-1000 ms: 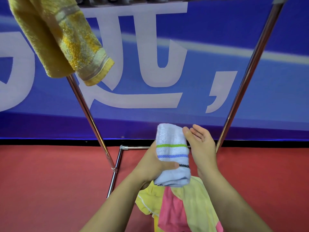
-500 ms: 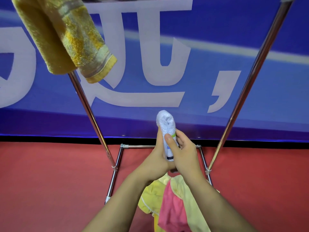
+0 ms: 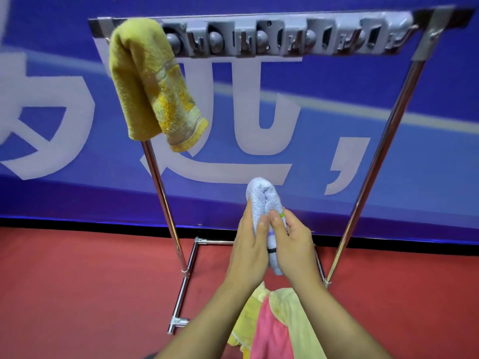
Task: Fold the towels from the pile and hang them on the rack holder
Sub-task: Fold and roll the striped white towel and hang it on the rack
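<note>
A: Where is the towel that is being worked on?

B: The white towel (image 3: 264,200) is between the two hands, in front of the rack (image 3: 285,37) and lower than its top bar. It is folded into a narrow bundle, and the rounded folded end points up. I can see green, blue and black stripes between the fingers.

A: How do the hands hold it?

B: The left hand (image 3: 250,244) wraps around the left side of the bundle, and its thumb presses on the front. The right hand (image 3: 293,242) grips the right side with curled fingers. So both hands are clenched on the towel. I think they squeeze it from two sides so that the fold does not open.

A: Is something already on the rack?

B: Yes, a yellow towel (image 3: 153,84) hangs at the left end of the holder bar, doubled over. The other slots to its right look free.

A: And the pile?

B: The pile (image 3: 274,325), yellow and pink cloth, lies on the red floor (image 3: 77,281) under the forearms. In my judgement more towels wait there, so the task is at an early stage. The next step is probably to lift the bundle to a free slot.
</note>
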A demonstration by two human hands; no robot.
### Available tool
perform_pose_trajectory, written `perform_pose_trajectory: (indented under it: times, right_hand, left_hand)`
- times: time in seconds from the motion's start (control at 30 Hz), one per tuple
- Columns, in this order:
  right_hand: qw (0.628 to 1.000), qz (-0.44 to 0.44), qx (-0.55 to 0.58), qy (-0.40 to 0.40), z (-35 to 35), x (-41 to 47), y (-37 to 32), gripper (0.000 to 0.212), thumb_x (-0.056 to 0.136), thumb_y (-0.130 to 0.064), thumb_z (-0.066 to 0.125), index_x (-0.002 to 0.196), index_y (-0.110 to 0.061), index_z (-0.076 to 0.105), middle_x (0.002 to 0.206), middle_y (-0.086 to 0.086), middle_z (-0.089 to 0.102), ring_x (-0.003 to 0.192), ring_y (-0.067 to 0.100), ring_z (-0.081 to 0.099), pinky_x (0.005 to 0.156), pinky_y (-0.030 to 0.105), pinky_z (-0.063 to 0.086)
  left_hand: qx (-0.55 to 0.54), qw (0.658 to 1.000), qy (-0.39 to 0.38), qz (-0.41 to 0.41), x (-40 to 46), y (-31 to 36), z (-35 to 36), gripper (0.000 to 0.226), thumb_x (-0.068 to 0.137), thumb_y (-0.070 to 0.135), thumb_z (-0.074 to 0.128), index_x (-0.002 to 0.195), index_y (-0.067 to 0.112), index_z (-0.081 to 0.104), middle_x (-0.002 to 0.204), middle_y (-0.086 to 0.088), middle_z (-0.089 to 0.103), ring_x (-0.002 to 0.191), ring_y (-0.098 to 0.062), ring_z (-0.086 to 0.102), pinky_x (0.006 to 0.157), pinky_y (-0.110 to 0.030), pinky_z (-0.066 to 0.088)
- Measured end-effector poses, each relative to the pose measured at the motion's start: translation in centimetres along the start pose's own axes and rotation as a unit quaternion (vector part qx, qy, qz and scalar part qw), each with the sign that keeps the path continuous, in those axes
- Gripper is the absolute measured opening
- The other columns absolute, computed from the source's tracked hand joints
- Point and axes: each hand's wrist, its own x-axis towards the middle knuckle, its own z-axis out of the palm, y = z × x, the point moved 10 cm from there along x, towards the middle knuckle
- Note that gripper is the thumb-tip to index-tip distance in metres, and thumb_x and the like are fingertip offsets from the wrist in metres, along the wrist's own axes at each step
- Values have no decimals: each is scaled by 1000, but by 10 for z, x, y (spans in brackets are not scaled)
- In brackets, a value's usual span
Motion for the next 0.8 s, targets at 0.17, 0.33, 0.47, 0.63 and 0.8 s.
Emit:
perform_pose_trajectory:
  times: [0.17, 0.33, 0.47, 0.63, 0.8]
  right_hand:
    - [999, -36, 6, 7, 9, 2, -55, 25, 104, -30, 56, 84, -17, 65, 74, 5, 69, 67, 12, 59, 66, 34, 51]
    - [995, -92, -8, 39, 20, 20, -138, 20, 103, -31, 55, 93, -21, 69, 78, -4, 71, 73, 13, 65, 69, 30, 52]
    - [986, -156, -9, 64, 31, 37, -203, 20, 104, -31, 54, 98, -21, 69, 76, -8, 67, 70, 6, 59, 66, 26, 47]
    - [977, -195, -28, 81, 47, 56, -257, 22, 105, -31, 51, 111, -24, 70, 87, -10, 71, 80, 10, 63, 71, 28, 47]
    - [971, -215, -63, 84, 63, 75, -281, 28, 106, -31, 49, 126, -25, 68, 102, -6, 75, 95, 17, 67, 80, 35, 52]
  left_hand:
    - [29, 998, 52, 31, 3, 56, -29, 42, 109, 47, 31, 150, 53, 39, 132, 34, 60, 122, 8, 58, 102, -25, 47]
    - [35, 989, 135, 52, 24, 123, -71, 39, 110, 45, 31, 140, 37, 54, 121, 20, 68, 106, 19, 58, 77, 1, 41]
    - [4, 975, 206, 78, 45, 181, -105, 33, 111, 39, 30, 124, 26, 58, 99, 24, 62, 91, 6, 59, 71, -2, 39]
    - [3, 954, 280, 106, 65, 223, -142, 41, 111, 41, 29, 134, 21, 57, 115, 8, 65, 116, -18, 59, 100, -37, 45]
    - [-13, 950, 289, 117, 78, 240, -163, 41, 112, 37, 29, 139, 20, 54, 109, 14, 59, 101, -4, 57, 82, -17, 40]
